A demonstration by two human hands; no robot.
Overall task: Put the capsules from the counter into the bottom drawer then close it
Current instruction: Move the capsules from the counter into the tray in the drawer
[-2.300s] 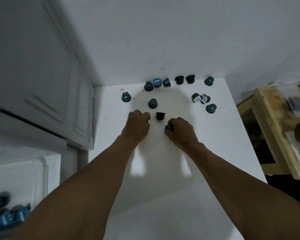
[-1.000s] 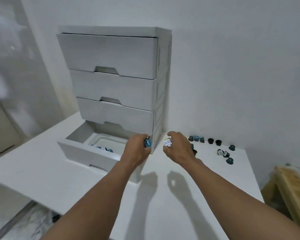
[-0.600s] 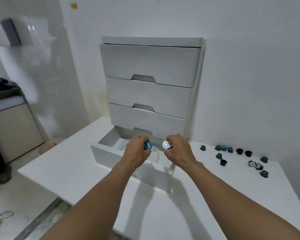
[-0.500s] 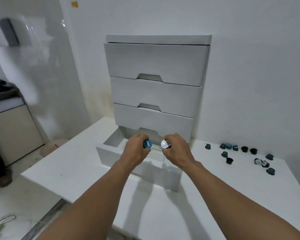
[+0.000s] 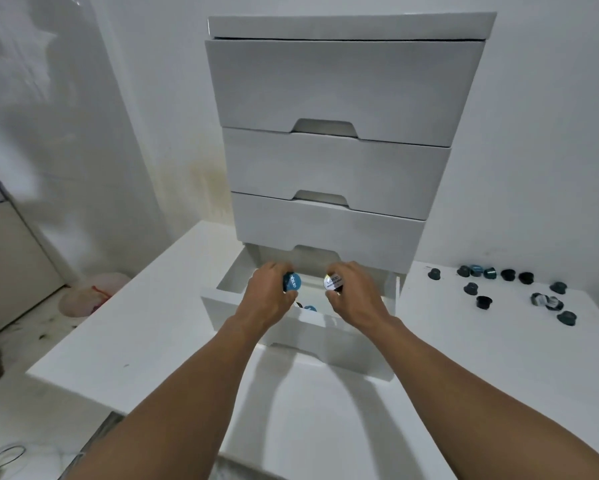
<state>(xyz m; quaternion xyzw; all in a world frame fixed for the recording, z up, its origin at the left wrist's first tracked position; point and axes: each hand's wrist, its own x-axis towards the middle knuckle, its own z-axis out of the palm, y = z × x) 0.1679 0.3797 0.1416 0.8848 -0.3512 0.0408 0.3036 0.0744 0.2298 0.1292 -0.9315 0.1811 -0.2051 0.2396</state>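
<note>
Transfer step: my left hand [image 5: 268,299] grips a blue capsule [image 5: 292,282], my right hand [image 5: 355,296] a white capsule [image 5: 333,282], above the open drawer [image 5: 329,344]; next, release both inside.

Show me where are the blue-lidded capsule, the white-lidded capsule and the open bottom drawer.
blue-lidded capsule [image 5: 292,282], head view, on its lid.
white-lidded capsule [image 5: 333,282], head view, on its lid.
bottom drawer [image 5: 339,344], head view, on its front panel.

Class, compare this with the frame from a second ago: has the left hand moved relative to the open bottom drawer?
Yes. The left hand, gripping a blue capsule, was beside the bottom drawer at its right front corner; now it hovers over the drawer's opening.
</note>
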